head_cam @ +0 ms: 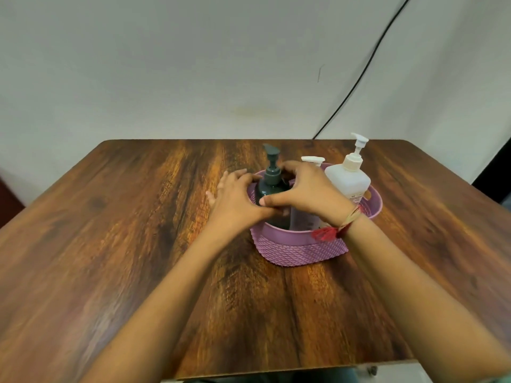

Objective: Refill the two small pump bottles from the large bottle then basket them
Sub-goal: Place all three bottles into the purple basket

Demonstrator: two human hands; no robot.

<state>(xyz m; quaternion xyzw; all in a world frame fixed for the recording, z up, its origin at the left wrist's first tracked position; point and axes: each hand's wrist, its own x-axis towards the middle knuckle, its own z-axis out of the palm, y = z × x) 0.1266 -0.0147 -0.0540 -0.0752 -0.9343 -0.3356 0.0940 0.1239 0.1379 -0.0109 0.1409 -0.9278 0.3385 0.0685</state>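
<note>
A purple woven basket (301, 250) stands on the wooden table (110, 230). Inside it stand a dark green pump bottle (272, 179) at the left, a pale bottle with a white pump (304, 217) in the middle, and the large white pump bottle (349, 179) at the right. Both hands are wrapped round the dark green bottle: my left hand (235, 196) grips its left side, and my right hand (307, 192) curls over its right side with the thumb across the front. The pale bottle is mostly hidden behind my right hand.
A black cable (367, 67) runs down the white wall to the table's back edge. The table's front edge lies close to my body. Something dark stands at the far right past the table.
</note>
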